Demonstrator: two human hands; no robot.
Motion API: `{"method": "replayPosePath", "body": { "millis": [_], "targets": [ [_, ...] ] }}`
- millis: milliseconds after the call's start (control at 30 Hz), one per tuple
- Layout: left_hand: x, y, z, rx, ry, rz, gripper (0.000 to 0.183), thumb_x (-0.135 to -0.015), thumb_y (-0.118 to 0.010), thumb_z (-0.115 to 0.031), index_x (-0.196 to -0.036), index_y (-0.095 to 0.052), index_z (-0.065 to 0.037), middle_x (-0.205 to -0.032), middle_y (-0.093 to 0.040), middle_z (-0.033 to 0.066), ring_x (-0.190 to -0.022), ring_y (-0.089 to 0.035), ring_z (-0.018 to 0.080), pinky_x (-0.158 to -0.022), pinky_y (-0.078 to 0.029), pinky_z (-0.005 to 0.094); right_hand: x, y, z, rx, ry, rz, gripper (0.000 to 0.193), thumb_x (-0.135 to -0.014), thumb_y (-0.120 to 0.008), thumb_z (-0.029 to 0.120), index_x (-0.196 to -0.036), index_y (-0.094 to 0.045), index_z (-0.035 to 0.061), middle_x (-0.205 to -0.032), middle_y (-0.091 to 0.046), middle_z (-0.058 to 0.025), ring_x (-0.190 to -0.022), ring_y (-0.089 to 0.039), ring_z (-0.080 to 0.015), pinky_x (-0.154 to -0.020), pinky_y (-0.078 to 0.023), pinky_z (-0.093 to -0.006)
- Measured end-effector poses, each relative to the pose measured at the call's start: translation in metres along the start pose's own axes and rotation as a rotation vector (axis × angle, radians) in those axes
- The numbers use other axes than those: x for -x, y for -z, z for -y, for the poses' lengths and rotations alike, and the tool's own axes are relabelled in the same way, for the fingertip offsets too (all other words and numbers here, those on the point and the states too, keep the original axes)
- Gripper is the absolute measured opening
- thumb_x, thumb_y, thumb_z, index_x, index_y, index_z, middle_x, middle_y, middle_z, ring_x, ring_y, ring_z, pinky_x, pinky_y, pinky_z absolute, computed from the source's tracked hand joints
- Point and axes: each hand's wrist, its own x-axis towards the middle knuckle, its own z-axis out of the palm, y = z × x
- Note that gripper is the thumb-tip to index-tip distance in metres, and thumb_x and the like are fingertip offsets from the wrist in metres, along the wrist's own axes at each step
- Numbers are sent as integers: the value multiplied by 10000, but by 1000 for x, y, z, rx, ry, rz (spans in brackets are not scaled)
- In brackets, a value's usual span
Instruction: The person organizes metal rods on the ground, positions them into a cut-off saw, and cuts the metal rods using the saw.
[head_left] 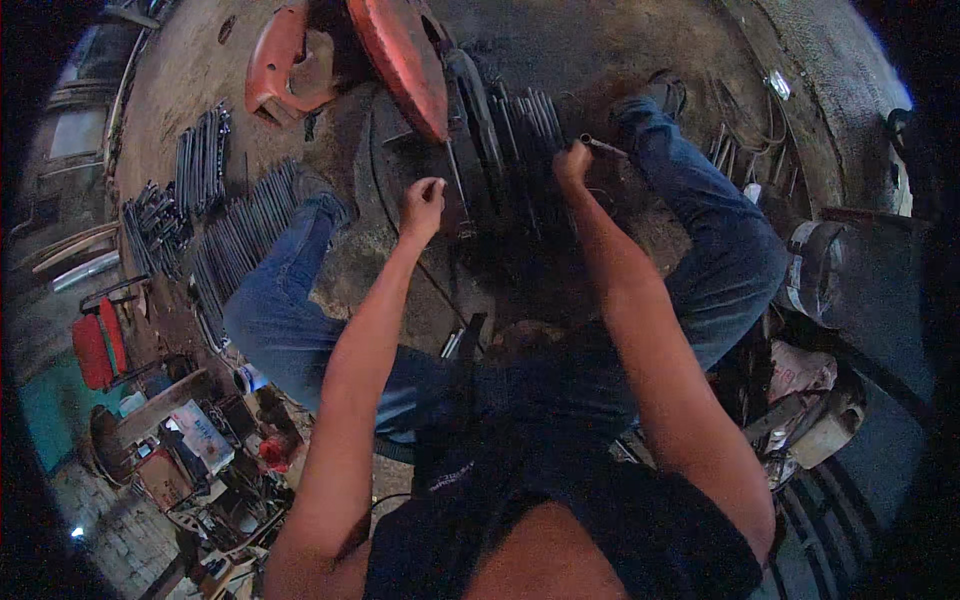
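Between my knees stands a dark machine with a red metal guard (405, 70). My left hand (423, 212) is raised beside it, fingers pinched together; what they hold, if anything, is too small to make out. A thin upright rod (457, 175) stands just right of that hand. My right hand (573, 165) is closed on a metal wrench (606, 149), whose ring end shows above the fist and whose shaft points toward my right knee. Several dark metal rods (538, 118) lie side by side just left of that hand.
More rods lie in bundles (203, 160) and a long row (245, 235) beyond my left leg. A red curved panel (278, 70) rests on the floor at the far left. Cluttered tools and boxes (200, 435) fill the near left. A metal drum-like ring (808, 270) stands at right.
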Motion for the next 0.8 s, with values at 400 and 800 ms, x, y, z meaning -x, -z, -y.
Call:
{"method": "replayPosePath", "body": {
  "millis": [400, 800],
  "targets": [
    [7, 8, -17, -240, -85, -194, 203, -825, -527, -176, -843, -570, 21, -783, -580, 136, -742, -576, 247, -663, -449, 342, 53, 9, -17, 289, 73, -20, 417, -686, -560, 180, -1068, -499, 22, -1153, -426, -230, -1072, -417, -386, -883, -365, -463],
    [-16, -12, 18, -168, -55, -203, 189, -783, -567, -186, -828, -604, -7, -789, -605, 159, -778, -599, 270, -677, -454, 339, 24, 6, -42, 381, 5, 96, 346, -745, -513, 202, -999, -466, -29, -978, -498, -247, -924, -494, -393, -803, -402, -465]
  ]
}}
